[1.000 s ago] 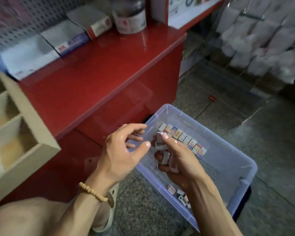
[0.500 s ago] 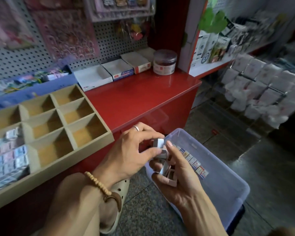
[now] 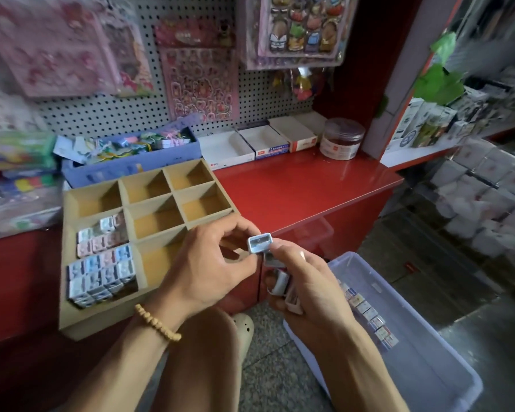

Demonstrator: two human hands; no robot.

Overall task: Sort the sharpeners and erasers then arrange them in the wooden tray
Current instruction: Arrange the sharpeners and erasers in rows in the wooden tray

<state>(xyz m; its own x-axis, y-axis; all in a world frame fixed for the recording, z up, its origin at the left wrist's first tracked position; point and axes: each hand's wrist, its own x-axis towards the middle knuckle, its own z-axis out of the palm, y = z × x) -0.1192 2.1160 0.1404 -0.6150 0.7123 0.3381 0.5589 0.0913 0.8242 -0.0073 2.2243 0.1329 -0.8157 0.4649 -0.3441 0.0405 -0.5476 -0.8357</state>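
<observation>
Dim, soft light; blurred, warped edges

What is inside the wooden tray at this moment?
The wooden tray holds wrapped erasers packed in its two left-front compartments; the others in view look bare. The left hand covers part of the near-right corner.

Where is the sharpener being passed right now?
Centre of the head view: sharpener pinched between left hand and right hand, just right of the wooden tray.
</observation>
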